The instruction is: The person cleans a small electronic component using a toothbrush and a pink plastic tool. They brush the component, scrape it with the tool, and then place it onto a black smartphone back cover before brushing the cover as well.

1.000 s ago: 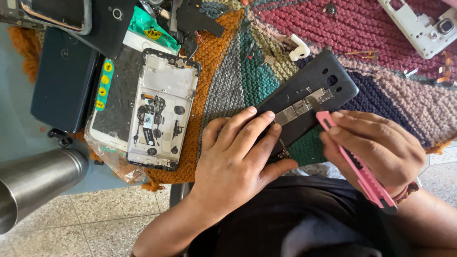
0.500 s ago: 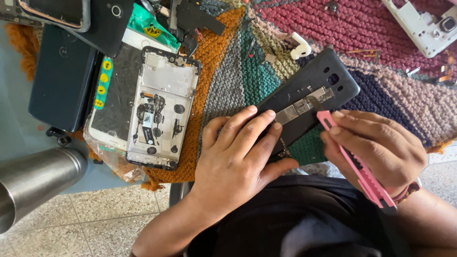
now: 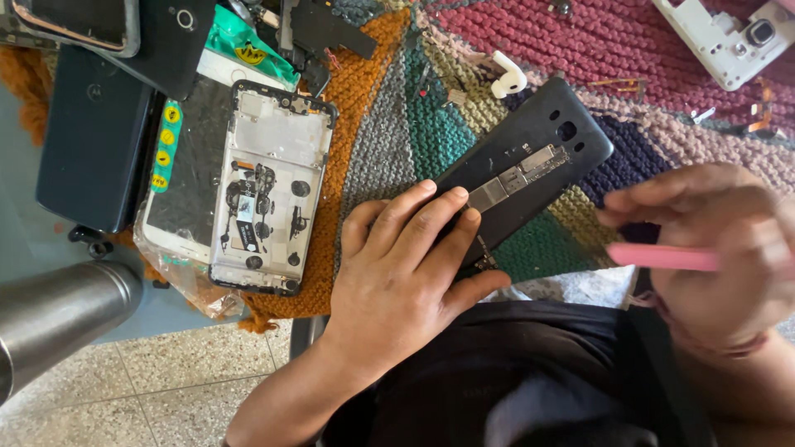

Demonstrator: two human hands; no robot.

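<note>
A black phone back shell point(image 3: 530, 161) lies at a slant on a knitted multicoloured mat point(image 3: 397, 116), with a narrow circuit board on its inner face. My left hand point(image 3: 406, 265) lies flat over the shell's lower end, fingers spread and pressing on it. My right hand point(image 3: 712, 240), blurred, holds a thin pink pry tool point(image 3: 662, 257) lying level, its tip pointing left toward the shell but apart from it.
A white phone frame with exposed parts point(image 3: 269, 190) lies left of the shell, beside dark phone bodies point(image 3: 91, 141). A metal cylinder point(image 3: 58, 319) juts in at lower left. A white earbud point(image 3: 507, 76) and another white frame point(image 3: 725, 41) lie farther back.
My right hand has swung to the right and turned the pink tool from a downward slant to level. My left hand stays on the shell.
</note>
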